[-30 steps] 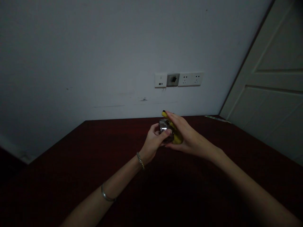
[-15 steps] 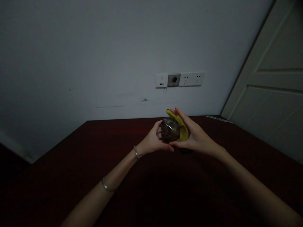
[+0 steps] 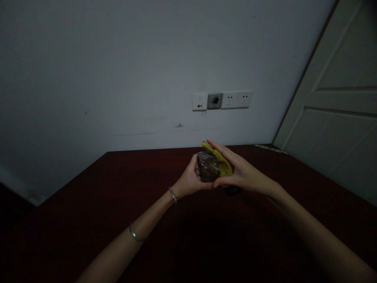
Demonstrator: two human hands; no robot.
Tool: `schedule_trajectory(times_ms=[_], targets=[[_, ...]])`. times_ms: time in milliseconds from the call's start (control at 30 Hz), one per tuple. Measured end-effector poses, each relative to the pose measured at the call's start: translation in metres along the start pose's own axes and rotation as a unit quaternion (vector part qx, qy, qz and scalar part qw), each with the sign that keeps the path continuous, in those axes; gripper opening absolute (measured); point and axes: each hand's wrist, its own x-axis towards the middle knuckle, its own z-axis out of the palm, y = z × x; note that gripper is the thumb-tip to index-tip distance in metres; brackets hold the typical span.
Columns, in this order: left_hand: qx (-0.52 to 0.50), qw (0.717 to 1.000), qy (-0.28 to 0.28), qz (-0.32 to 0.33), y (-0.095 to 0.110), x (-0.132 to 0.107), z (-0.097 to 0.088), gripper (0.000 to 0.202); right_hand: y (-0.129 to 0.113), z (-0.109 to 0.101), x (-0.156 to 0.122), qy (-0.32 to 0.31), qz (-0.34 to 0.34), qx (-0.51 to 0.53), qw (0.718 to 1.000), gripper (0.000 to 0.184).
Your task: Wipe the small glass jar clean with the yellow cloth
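Observation:
In the middle of the head view my left hand (image 3: 190,179) is wrapped round a brownish see-through glass (image 3: 208,167) with a shiny, faceted surface. Its fingers lie behind the glass, seen partly through it, and the thumb runs along the near side. From the other side my right hand (image 3: 240,169) grips a yellow cloth (image 3: 225,166), which is pressed against the right side of the glass. One tip of the cloth sticks up at the top, by the right fingers. A small black thing (image 3: 232,190), too dark to name, shows just below the right hand.
Under the hands is a dark red tabletop (image 3: 147,169) reaching back to the pale wall (image 3: 118,70). Sockets and switches (image 3: 235,100) sit on the wall beyond the hands. A thin patterned strip (image 3: 271,148) lies at the table's back right, near a white panelled door (image 3: 338,129).
Both hands, with the glass and the cloth, have shifted slightly left and down. The glass has turned a little against the cloth, and the right fingertips reach farther left over it.

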Motion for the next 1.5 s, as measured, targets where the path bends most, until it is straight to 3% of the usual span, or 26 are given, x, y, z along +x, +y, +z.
schedule_trajectory(times_ms=[367, 700, 1000, 1267, 1400, 1500], targets=[[-0.004, 1.000, 0.008, 0.008, -0.002, 0.002, 0.001, 0.082, 0.000, 0.003, 0.002, 0.015, 0.016, 0.006, 1.000, 0.094], [0.025, 0.999, 0.007, 0.021, 0.004, 0.000, -0.003, 0.075, 0.008, -0.006, 0.000, 0.033, -0.008, 0.048, 0.998, 0.075], [0.029, 0.999, 0.041, -0.019, 0.001, -0.001, -0.011, 0.071, -0.004, -0.012, -0.001, -0.016, -0.049, -0.058, 0.997, 0.063], [0.047, 0.997, 0.047, -0.026, -0.006, -0.001, -0.015, 0.069, -0.006, -0.014, -0.003, -0.052, -0.056, -0.069, 0.995, 0.069], [0.050, 0.998, 0.041, -0.028, -0.007, 0.001, -0.019, 0.069, -0.013, -0.018, -0.004, -0.092, -0.061, -0.063, 0.992, 0.060], [0.054, 0.997, 0.054, -0.002, -0.007, 0.003, -0.021, 0.066, -0.011, -0.019, -0.004, -0.073, -0.052, -0.075, 0.993, 0.057]])
